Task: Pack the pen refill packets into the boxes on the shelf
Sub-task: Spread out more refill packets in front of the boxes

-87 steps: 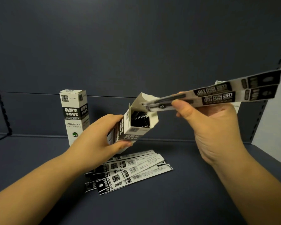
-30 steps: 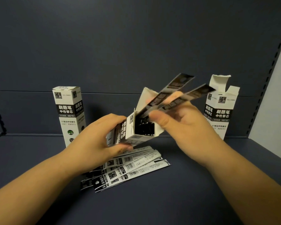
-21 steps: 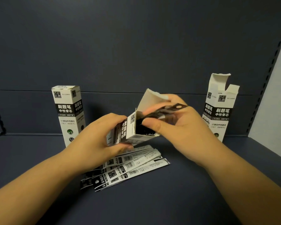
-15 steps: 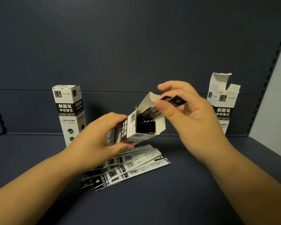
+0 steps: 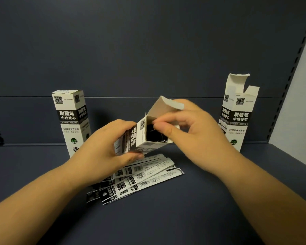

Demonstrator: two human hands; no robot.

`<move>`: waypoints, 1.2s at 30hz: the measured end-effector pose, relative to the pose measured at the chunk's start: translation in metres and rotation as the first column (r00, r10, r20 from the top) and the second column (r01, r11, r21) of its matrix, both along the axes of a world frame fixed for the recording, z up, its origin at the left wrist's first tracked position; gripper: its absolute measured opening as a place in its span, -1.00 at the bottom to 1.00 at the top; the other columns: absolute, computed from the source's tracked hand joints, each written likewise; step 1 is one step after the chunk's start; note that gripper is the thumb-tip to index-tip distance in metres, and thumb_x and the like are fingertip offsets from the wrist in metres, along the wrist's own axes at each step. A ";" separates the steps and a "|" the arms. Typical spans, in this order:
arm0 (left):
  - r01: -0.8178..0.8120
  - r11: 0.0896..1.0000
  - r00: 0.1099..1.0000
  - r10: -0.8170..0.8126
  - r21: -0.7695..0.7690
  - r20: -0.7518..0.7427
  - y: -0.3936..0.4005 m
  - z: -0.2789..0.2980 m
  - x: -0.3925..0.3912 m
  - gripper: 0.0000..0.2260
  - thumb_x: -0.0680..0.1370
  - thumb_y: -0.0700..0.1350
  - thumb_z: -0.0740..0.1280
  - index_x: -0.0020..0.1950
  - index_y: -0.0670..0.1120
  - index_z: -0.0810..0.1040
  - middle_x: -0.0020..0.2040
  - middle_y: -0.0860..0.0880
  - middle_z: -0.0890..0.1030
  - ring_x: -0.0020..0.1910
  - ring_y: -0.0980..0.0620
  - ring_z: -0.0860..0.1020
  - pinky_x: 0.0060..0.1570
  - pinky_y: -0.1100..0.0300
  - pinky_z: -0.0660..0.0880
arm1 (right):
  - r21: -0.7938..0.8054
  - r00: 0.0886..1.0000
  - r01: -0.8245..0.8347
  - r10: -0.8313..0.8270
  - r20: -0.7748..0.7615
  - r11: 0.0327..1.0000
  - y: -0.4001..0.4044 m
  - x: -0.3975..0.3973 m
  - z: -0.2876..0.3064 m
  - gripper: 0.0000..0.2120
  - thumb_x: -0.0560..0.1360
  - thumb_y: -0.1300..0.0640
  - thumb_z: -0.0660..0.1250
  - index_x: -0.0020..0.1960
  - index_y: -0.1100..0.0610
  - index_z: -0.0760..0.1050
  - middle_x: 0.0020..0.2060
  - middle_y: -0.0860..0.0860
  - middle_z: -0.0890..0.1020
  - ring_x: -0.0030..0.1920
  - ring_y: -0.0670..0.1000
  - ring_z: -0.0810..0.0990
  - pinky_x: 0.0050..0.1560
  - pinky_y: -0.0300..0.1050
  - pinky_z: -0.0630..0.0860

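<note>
Seemingly pinching, right hand (image 5: 189, 128), box (image 5: 148, 137) mouth

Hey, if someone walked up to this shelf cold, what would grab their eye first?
Dead centre, the left hand grips a tilted open box while the right hand works its fingertips at the box's mouth. Beneath them, loose refill packets fan across the shelf, flanked by a closed box left and an open-flapped box right.

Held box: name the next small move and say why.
Probably the right hand should leave the held box and pick a packet from the loose packets on the shelf: its fingertips sit at the open mouth, the left hand grips the box.
</note>
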State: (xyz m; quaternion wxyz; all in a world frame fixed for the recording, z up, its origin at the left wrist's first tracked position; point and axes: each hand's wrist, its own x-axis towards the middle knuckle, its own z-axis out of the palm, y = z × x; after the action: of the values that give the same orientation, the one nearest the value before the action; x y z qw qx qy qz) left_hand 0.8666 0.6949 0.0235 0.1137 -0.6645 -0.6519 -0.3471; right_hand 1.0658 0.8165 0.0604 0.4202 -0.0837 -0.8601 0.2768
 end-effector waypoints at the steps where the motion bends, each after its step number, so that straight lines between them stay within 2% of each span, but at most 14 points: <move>1: -0.001 1.000 1.000 0.001 0.002 0.002 0.000 0.000 0.000 -0.42 0.37 0.30 0.39 0.37 0.17 0.46 0.12 0.28 0.53 0.18 0.20 0.51 0.11 0.19 0.51 | -0.007 0.999 -0.008 0.007 -0.042 1.000 0.001 0.000 0.001 -0.89 0.53 0.05 0.44 -0.06 -0.18 0.67 0.08 -0.22 0.57 0.13 -0.12 0.57 0.05 -0.28 0.48; 4: -0.006 1.000 1.000 0.006 0.008 0.000 0.000 0.000 0.000 -0.43 0.37 0.30 0.39 0.35 0.17 0.47 0.11 0.30 0.52 0.17 0.22 0.51 0.10 0.25 0.49 | -0.059 0.987 -0.046 0.036 -0.158 0.997 0.003 0.005 0.005 -0.87 0.52 0.11 0.46 -0.08 -0.14 0.67 0.11 -0.19 0.57 0.04 -0.12 0.62 0.00 -0.28 0.52; 8: -0.005 1.000 1.000 0.005 0.011 0.003 0.000 0.000 0.002 -0.41 0.36 0.29 0.40 0.36 0.17 0.47 0.10 0.28 0.53 0.17 0.19 0.52 0.10 0.20 0.50 | -0.034 0.999 -0.026 0.025 -0.038 0.999 0.002 0.000 0.000 -0.89 0.52 0.10 0.46 -0.08 -0.12 0.69 0.05 -0.19 0.58 0.07 -0.15 0.60 0.01 -0.28 0.52; 12: -0.015 1.000 1.000 0.015 0.013 0.012 0.000 0.001 0.002 -0.40 0.35 0.33 0.37 0.35 0.16 0.48 0.10 0.30 0.52 0.16 0.23 0.51 0.09 0.26 0.48 | 0.002 0.990 -0.021 0.021 -0.141 1.000 0.004 0.003 0.003 -0.88 0.53 0.10 0.45 -0.05 -0.12 0.68 0.11 -0.17 0.58 0.13 -0.12 0.59 0.01 -0.31 0.51; 15: -0.020 1.000 0.999 0.020 0.006 0.034 -0.001 0.001 0.002 -0.41 0.35 0.31 0.38 0.35 0.18 0.47 0.11 0.30 0.52 0.17 0.22 0.51 0.09 0.30 0.46 | 0.010 0.997 -0.040 0.040 -0.072 0.999 0.006 0.004 0.003 -0.91 0.54 0.09 0.44 -0.04 -0.09 0.69 0.13 -0.14 0.58 0.14 -0.09 0.59 0.06 -0.25 0.54; 18: -0.033 0.999 0.995 0.030 0.028 0.095 0.000 0.001 0.001 -0.49 0.38 0.19 0.47 0.31 0.24 0.45 0.12 0.31 0.54 0.16 0.27 0.52 0.08 0.35 0.46 | -0.003 0.982 0.025 -0.025 -0.189 1.000 0.007 0.002 0.001 -0.90 0.59 0.11 0.38 -0.01 -0.09 0.62 0.04 -0.12 0.60 0.06 -0.14 0.59 0.00 -0.32 0.51; 20: -0.053 0.997 0.981 0.042 0.056 0.189 0.000 0.000 0.000 -0.51 0.40 0.11 0.49 0.30 0.24 0.46 0.13 0.28 0.58 0.14 0.30 0.54 0.06 0.42 0.48 | -0.067 0.973 0.105 -0.117 -0.199 0.992 0.010 0.000 -0.002 -0.92 0.60 0.10 0.35 -0.04 -0.07 0.54 -0.08 -0.11 0.59 -0.08 -0.19 0.56 -0.09 -0.38 0.44; 22: -0.064 0.995 0.963 0.044 0.070 0.265 0.001 0.001 0.000 -0.51 0.40 0.10 0.50 0.30 0.20 0.48 0.13 0.27 0.61 0.13 0.34 0.56 0.05 0.44 0.48 | -0.078 0.986 0.166 -0.168 -0.020 0.983 0.013 -0.003 -0.007 -0.95 0.58 0.06 0.35 -0.03 -0.04 0.49 -0.18 -0.13 0.54 -0.23 -0.20 0.50 -0.17 -0.39 0.41; 23: -0.064 0.995 0.956 0.041 0.072 0.292 0.001 0.001 0.000 -0.51 0.39 0.11 0.50 0.29 0.20 0.48 0.13 0.27 0.62 0.12 0.36 0.56 0.04 0.43 0.48 | -0.012 0.978 0.171 -0.168 0.121 0.985 0.015 -0.004 -0.011 -0.95 0.56 0.04 0.37 -0.02 -0.05 0.49 -0.18 -0.14 0.54 -0.24 -0.21 0.49 -0.17 -0.37 0.41; 24: -0.064 0.995 0.949 0.037 0.076 0.312 0.002 0.001 0.001 -0.52 0.38 0.12 0.49 0.28 0.22 0.47 0.12 0.28 0.62 0.11 0.37 0.57 0.04 0.43 0.48 | 0.117 0.948 0.136 -0.163 0.272 0.984 0.016 -0.005 -0.015 -0.94 0.55 0.01 0.37 0.01 -0.08 0.52 -0.14 -0.15 0.55 -0.18 -0.22 0.51 -0.11 -0.35 0.42; 26: -0.066 0.995 0.942 0.035 0.081 0.334 0.001 0.001 0.001 -0.53 0.39 0.08 0.51 0.24 0.26 0.45 0.09 0.30 0.62 0.10 0.39 0.57 0.02 0.45 0.49 | 0.375 0.812 -0.067 -0.168 0.559 0.924 0.012 -0.007 -0.022 -0.78 0.55 -0.07 0.36 0.20 -0.14 0.54 0.10 -0.21 0.55 0.09 -0.23 0.47 0.14 -0.26 0.41; 28: -0.072 0.994 0.945 0.042 0.080 0.324 0.001 0.001 0.001 -0.53 0.41 0.04 0.52 0.26 0.26 0.44 0.10 0.30 0.62 0.10 0.38 0.57 0.02 0.47 0.49 | 0.406 0.659 -0.246 -0.156 0.736 0.880 0.007 -0.012 -0.031 -0.57 0.57 -0.15 0.32 0.42 -0.13 0.43 0.33 -0.22 0.45 0.32 -0.18 0.34 0.36 -0.21 0.32; 31: -0.074 0.994 0.949 0.047 0.078 0.311 0.001 0.002 0.000 -0.52 0.43 0.03 0.52 0.28 0.23 0.44 0.11 0.30 0.61 0.11 0.39 0.56 0.01 0.49 0.48 | 0.332 0.613 -0.267 -0.107 0.783 0.905 -0.001 -0.017 -0.037 -0.50 0.60 -0.15 0.28 0.51 -0.12 0.33 0.43 -0.22 0.39 0.42 -0.14 0.29 0.47 -0.12 0.27; 36: -0.072 0.995 0.942 0.044 0.072 0.332 0.000 0.002 -0.003 -0.52 0.44 0.03 0.50 0.30 0.22 0.43 0.12 0.29 0.60 0.13 0.39 0.56 -0.03 0.54 0.47 | 0.440 0.665 -0.233 -0.189 0.723 0.867 -0.001 -0.016 -0.034 -0.65 0.62 -0.05 0.29 0.40 -0.14 0.49 0.25 -0.22 0.52 0.25 -0.15 0.46 0.31 -0.10 0.44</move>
State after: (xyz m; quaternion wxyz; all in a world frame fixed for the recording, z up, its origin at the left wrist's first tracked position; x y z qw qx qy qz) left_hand 0.8640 0.6948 0.0254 0.0406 -0.5720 -0.6662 -0.4768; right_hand 1.0496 0.8154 0.0261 0.0337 -0.0675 -0.9971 -0.0081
